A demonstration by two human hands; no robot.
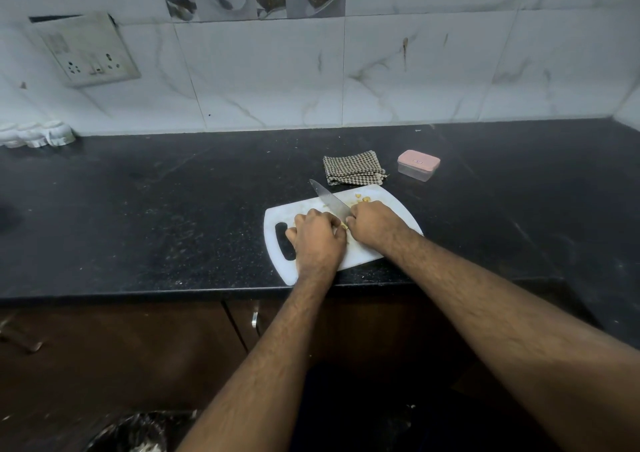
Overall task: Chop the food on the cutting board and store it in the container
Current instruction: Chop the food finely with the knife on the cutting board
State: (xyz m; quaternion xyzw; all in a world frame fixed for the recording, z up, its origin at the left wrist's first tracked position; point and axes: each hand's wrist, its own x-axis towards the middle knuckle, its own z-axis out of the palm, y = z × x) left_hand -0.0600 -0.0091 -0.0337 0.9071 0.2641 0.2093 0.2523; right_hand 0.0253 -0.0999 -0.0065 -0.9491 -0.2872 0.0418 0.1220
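A white cutting board (388, 206) lies at the front edge of the black counter, its handle hole to the left. My right hand (372, 225) grips a knife whose steel blade (330, 200) points away to the upper left over the board. My left hand (317, 235) rests curled on the board, pressing down a small yellowish piece of food (343, 225) beside the blade. Chopped yellow bits (362, 199) lie at the board's far side. A small clear container with a pink lid (418, 164), closed, stands behind the board to the right.
A folded checkered cloth (353, 168) lies just behind the board. White jars (36, 135) stand at the far left against the tiled wall, under a socket plate (88, 50). Brown cabinet doors (138, 347) sit below the counter edge.
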